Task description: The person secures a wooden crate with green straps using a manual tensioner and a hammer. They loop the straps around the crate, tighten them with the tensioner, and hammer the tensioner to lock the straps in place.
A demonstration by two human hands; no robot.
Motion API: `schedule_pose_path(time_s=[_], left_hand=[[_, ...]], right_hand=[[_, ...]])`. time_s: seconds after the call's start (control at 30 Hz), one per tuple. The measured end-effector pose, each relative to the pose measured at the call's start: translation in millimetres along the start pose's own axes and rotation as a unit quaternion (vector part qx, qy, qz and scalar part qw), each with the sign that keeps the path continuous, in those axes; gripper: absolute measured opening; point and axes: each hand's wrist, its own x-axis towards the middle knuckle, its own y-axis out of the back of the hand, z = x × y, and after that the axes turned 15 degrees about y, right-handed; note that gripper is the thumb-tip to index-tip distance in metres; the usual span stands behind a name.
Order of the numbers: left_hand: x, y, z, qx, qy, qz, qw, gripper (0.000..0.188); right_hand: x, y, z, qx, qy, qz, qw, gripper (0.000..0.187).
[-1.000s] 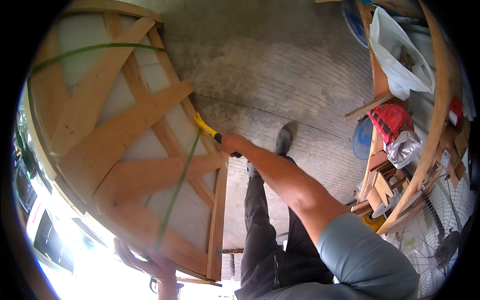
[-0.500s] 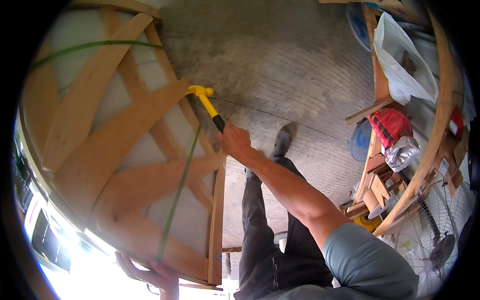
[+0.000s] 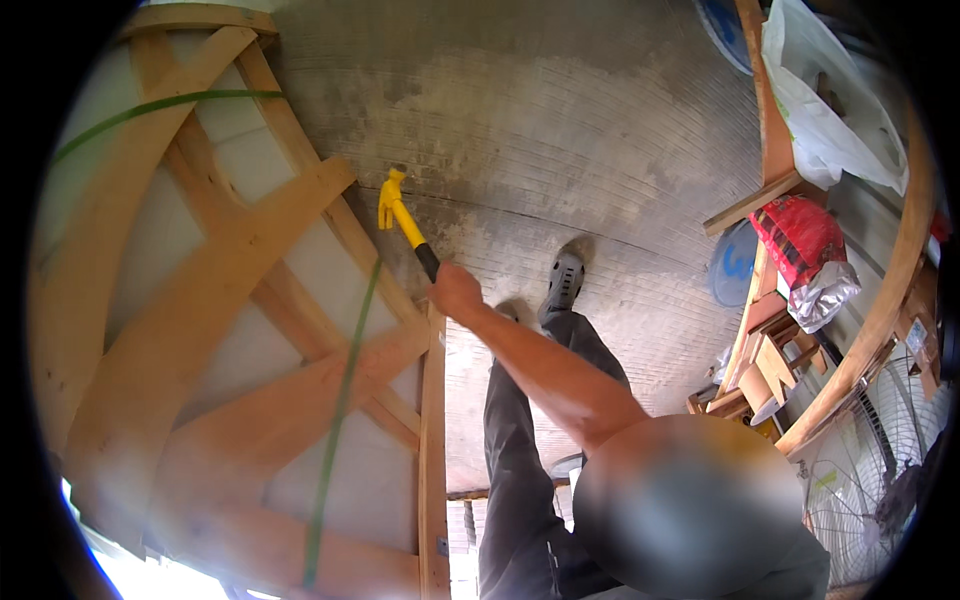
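Observation:
My right hand (image 3: pixel 456 291) is closed round the black grip of a claw hammer (image 3: pixel 405 222) with a yellow head and shaft. The hammer's head points away from me. It sits just right of a wooden crate (image 3: pixel 220 250), off the end of a slanting plank, and looks apart from it. White sheeting shows between the crate's crossed planks, and a green strap (image 3: pixel 345 385) runs over them. My left hand is out of view. A blurred round grey patch hides my right upper arm.
At the right, a wooden-edged frame surrounds a white plastic bag (image 3: pixel 820 100), a red bag (image 3: pixel 798 240), wood offcuts (image 3: pixel 770 365) and a wire fan guard (image 3: pixel 850 500). Blue round lids (image 3: pixel 735 265) show beside it. My feet stand on ridged concrete (image 3: pixel 520 130).
The hammer has come slightly left and its head has turned, swinging away from the plank end. My left hand has gone from the crate's lower edge out of view. The view has shifted.

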Motion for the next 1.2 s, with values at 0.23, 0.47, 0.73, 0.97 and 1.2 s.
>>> schedule_pose_path(time_s=[0.23,0.47,0.73,0.97,1.2], left_hand=[[18.9,12.4,-37.1,0.025,-0.207,-0.092,0.974,0.075],[12.4,26.7,-10.9,0.137,-0.080,-0.107,0.982,0.076],[7.8,21.1,-18.1,0.113,-0.082,-0.095,0.986,0.077],[17.8,23.4,3.2,0.168,-0.082,-0.115,0.976,0.076],[9.4,17.1,-8.5,0.135,-0.066,-0.075,0.986,0.074]], right_hand=[[-21.0,-55.0,15.2,-0.039,0.050,0.016,0.998,0.014],[-20.7,-56.3,18.0,-0.051,0.066,0.026,0.996,0.016],[-9.5,-46.6,16.9,-0.068,0.065,0.030,0.995,0.016],[-16.9,-43.1,24.3,-0.082,0.078,-0.005,0.994,0.011],[-6.6,-43.5,16.6,-0.046,0.067,0.070,0.994,0.020]])
